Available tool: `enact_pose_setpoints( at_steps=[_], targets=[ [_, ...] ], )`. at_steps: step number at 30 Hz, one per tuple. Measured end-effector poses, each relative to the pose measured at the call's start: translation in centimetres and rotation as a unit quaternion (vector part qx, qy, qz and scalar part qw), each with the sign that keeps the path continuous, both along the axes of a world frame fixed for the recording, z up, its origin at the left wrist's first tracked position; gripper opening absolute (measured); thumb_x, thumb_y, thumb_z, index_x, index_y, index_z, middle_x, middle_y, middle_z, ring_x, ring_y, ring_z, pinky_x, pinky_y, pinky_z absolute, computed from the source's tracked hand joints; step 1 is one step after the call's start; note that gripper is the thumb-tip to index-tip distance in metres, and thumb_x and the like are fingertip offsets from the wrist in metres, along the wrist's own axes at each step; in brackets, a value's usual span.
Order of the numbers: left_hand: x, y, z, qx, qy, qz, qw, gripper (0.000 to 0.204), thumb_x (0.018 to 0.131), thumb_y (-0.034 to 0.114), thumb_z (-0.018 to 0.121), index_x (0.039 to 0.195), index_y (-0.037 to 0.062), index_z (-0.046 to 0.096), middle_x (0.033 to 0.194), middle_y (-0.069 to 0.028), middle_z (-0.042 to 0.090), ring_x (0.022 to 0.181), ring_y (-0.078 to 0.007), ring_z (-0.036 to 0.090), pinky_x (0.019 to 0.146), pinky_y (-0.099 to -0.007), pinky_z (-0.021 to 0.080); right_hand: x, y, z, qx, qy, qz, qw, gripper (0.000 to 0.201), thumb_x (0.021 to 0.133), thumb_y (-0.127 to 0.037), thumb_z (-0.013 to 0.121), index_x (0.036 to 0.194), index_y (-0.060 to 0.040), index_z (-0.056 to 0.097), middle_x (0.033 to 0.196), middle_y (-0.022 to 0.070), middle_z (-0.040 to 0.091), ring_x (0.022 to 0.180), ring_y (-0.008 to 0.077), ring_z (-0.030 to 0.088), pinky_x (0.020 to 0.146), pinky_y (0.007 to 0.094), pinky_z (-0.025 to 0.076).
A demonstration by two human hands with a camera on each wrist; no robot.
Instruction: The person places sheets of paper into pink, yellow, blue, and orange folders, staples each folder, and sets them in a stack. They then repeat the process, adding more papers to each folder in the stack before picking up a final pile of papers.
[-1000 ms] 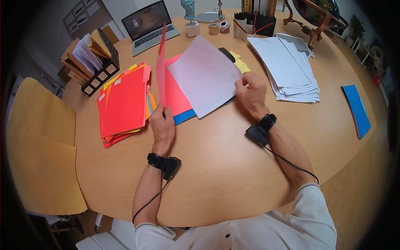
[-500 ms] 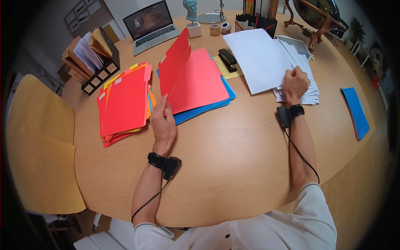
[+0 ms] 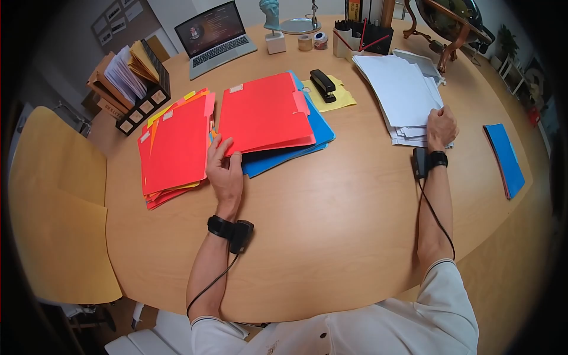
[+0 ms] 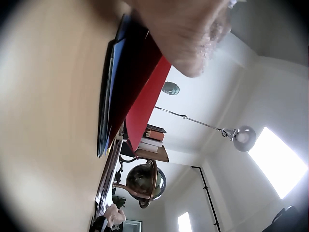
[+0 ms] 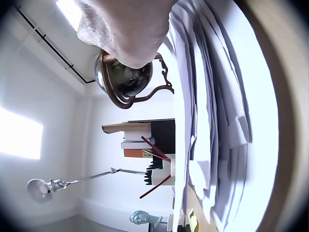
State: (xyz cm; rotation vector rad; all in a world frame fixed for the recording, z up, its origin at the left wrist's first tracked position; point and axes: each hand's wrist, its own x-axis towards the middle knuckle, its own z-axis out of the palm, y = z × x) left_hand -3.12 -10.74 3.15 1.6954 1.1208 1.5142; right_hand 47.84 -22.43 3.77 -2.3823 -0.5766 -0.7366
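A red folder (image 3: 266, 112) lies nearly flat on blue folders (image 3: 284, 158), its front edge slightly raised. My left hand (image 3: 226, 174) is at its near left corner, fingers extended along the edge and thumb apart from them. In the left wrist view the red folder (image 4: 149, 96) slants up under the hand. To the right, a stack of white paper (image 3: 399, 94) has uneven edges. My right hand (image 3: 442, 127) has curled fingers at the stack's near right edge, gripping the top sheet there. In the right wrist view the fingertips are hidden behind the hand's heel (image 5: 130, 34).
A pile of red, orange and yellow folders (image 3: 174, 145) lies at left. Behind are a laptop (image 3: 219, 44), a bust (image 3: 272, 29), tape rolls (image 3: 319, 40) and a pen holder (image 3: 349, 42). A stapler (image 3: 322, 86) rests on yellow paper. A blue folder (image 3: 504, 158) lies far right.
My right hand has carried a white sheet from the red folder rightward onto the paper stack. The folder's raised cover has come down under my left hand.
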Motion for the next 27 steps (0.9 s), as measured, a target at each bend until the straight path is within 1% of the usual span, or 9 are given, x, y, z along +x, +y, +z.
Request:
enact_pose_setpoints(
  at_steps=[4, 7, 10, 11, 17, 21, 24, 26, 27],
  targets=[
    [0.1, -0.2, 0.7, -0.032, -0.012, 0.026, 0.999, 0.025, 0.093, 0.003, 0.069, 0.116, -0.0073, 0.070, 0.143, -0.0145, 0.057, 0.110, -0.0163, 0.064, 0.082, -0.0255, 0.054, -1.5, -0.1, 0.7, -0.006, -0.025, -0.014, 1.000, 0.022, 0.085, -0.033, 0.071, 0.085, -0.0106, 0.069, 0.095, 0.0114, 0.070, 0.099, 0.0326, 0.064, 0.087, 0.0468, 0.046],
    [-0.7, 0.3, 0.5, -0.006, 0.039, 0.053, 0.998, 0.026, 0.094, 0.005, 0.070, 0.118, -0.0050, 0.070, 0.138, -0.0127, 0.061, 0.109, -0.0156, 0.064, 0.081, -0.0253, 0.054, -2.0, 0.9, 0.8, 0.042, -0.145, -0.031, 0.988, 0.026, 0.083, -0.036, 0.078, 0.091, -0.0121, 0.073, 0.100, 0.0102, 0.069, 0.106, 0.0314, 0.062, 0.090, 0.0460, 0.046],
    [-0.7, 0.4, 0.8, 0.015, 0.038, 0.050, 0.998, 0.027, 0.097, 0.006, 0.067, 0.123, -0.0021, 0.069, 0.139, -0.0122, 0.061, 0.121, -0.0191, 0.061, 0.093, -0.0310, 0.055, -3.0, 2.5, 1.4, 0.142, -0.224, 0.153, 0.952, 0.015, 0.081, -0.020, 0.079, 0.090, -0.0103, 0.072, 0.091, 0.0082, 0.067, 0.094, 0.0287, 0.064, 0.086, 0.0437, 0.047],
    [-0.6, 0.2, 1.2, 0.029, 0.040, 0.055, 0.997, 0.027, 0.097, 0.004, 0.066, 0.123, -0.0022, 0.068, 0.139, -0.0124, 0.061, 0.122, -0.0194, 0.061, 0.094, -0.0314, 0.055, -3.9, 3.1, 1.4, 0.141, -0.224, 0.153, 0.952, 0.015, 0.081, -0.020, 0.079, 0.090, -0.0103, 0.072, 0.091, 0.0082, 0.067, 0.094, 0.0287, 0.064, 0.086, 0.0437, 0.047],
    [-1.4, 0.8, 1.9, 0.092, 0.001, 0.075, 0.993, 0.027, 0.098, -0.001, 0.061, 0.124, -0.0027, 0.067, 0.138, -0.0118, 0.062, 0.123, -0.0206, 0.061, 0.098, -0.0331, 0.054, -13.3, 6.6, 0.9, 0.178, -0.008, 0.452, 0.874, 0.010, 0.083, -0.009, 0.074, 0.089, -0.0029, 0.069, 0.084, 0.0134, 0.068, 0.071, 0.0284, 0.066, 0.064, 0.0378, 0.052],
    [-4.6, 3.1, 2.2, 0.158, -0.019, 0.126, 0.979, 0.027, 0.097, -0.004, 0.060, 0.123, -0.0030, 0.068, 0.133, -0.0110, 0.066, 0.121, -0.0195, 0.063, 0.102, -0.0333, 0.051, -18.0, 6.5, 1.1, 0.055, 0.190, 0.507, 0.839, 0.013, 0.084, -0.012, 0.073, 0.088, 0.0002, 0.074, 0.085, 0.0163, 0.072, 0.078, 0.0281, 0.070, 0.074, 0.0393, 0.054],
    [-7.9, 4.8, 3.1, 0.149, -0.058, 0.185, 0.970, 0.028, 0.095, -0.007, 0.059, 0.122, -0.0047, 0.068, 0.126, -0.0106, 0.069, 0.115, -0.0189, 0.064, 0.100, -0.0326, 0.051, -18.3, 6.9, -0.9, 0.026, 0.234, 0.529, 0.815, 0.013, 0.082, -0.011, 0.074, 0.088, -0.0008, 0.075, 0.087, 0.0154, 0.073, 0.080, 0.0276, 0.070, 0.075, 0.0385, 0.055],
    [-10.5, 6.0, 3.4, 0.132, -0.100, 0.214, 0.963, 0.028, 0.095, -0.007, 0.059, 0.121, -0.0054, 0.069, 0.123, -0.0105, 0.071, 0.112, -0.0192, 0.065, 0.097, -0.0322, 0.052, -18.6, 6.9, -1.2, 0.037, 0.216, 0.527, 0.821, 0.012, 0.080, -0.008, 0.076, 0.086, 0.0015, 0.075, 0.078, 0.0101, 0.070, 0.067, 0.0173, 0.062, 0.065, 0.0317, 0.051],
    [-11.9, 6.6, 3.4, 0.124, -0.134, 0.237, 0.954, 0.028, 0.094, -0.008, 0.058, 0.121, -0.0057, 0.069, 0.122, -0.0103, 0.071, 0.109, -0.0189, 0.066, 0.096, -0.0320, 0.052, -18.6, 7.0, -1.3, 0.038, 0.216, 0.527, 0.821, 0.012, 0.080, -0.008, 0.076, 0.086, 0.0015, 0.075, 0.078, 0.0101, 0.070, 0.067, 0.0173, 0.062, 0.065, 0.0317, 0.051]
  ],
)
